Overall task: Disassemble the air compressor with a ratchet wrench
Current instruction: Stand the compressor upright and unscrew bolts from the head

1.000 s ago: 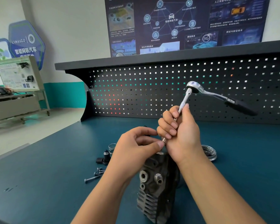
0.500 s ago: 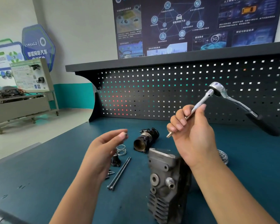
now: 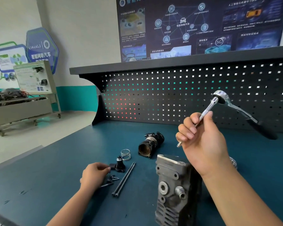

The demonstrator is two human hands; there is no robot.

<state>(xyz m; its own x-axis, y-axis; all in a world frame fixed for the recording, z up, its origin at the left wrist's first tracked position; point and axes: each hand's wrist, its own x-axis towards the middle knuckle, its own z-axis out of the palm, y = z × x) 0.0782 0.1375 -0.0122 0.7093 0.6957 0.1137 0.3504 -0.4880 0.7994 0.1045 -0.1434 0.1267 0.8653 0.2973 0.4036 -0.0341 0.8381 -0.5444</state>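
Note:
The grey finned air compressor body [image 3: 173, 190] stands upright at the front of the blue bench. Above it my right hand [image 3: 203, 142] grips the silver extension bar of the ratchet wrench [image 3: 220, 97]. The bar's bit end points down-left and the black handle slants away to the right. My left hand [image 3: 94, 176] rests low on the bench, fingers curled. Its fingertips are against a small black fitting [image 3: 119, 165], and a dark bolt shank [image 3: 106, 185] shows under the palm. Whether it pinches anything is hidden.
Loose parts lie left of the compressor: two long black bolts [image 3: 124, 179], small screws [image 3: 114, 177], a wire spring [image 3: 126, 154] and a black cylindrical housing [image 3: 150, 143]. A metal ring [image 3: 234, 162] peeks out behind my right wrist. A pegboard [image 3: 170, 98] closes the back.
My left hand left the wrench tip, swung left and dropped to the bench among the small parts. My right hand carried the wrench up and to the right, off the compressor.

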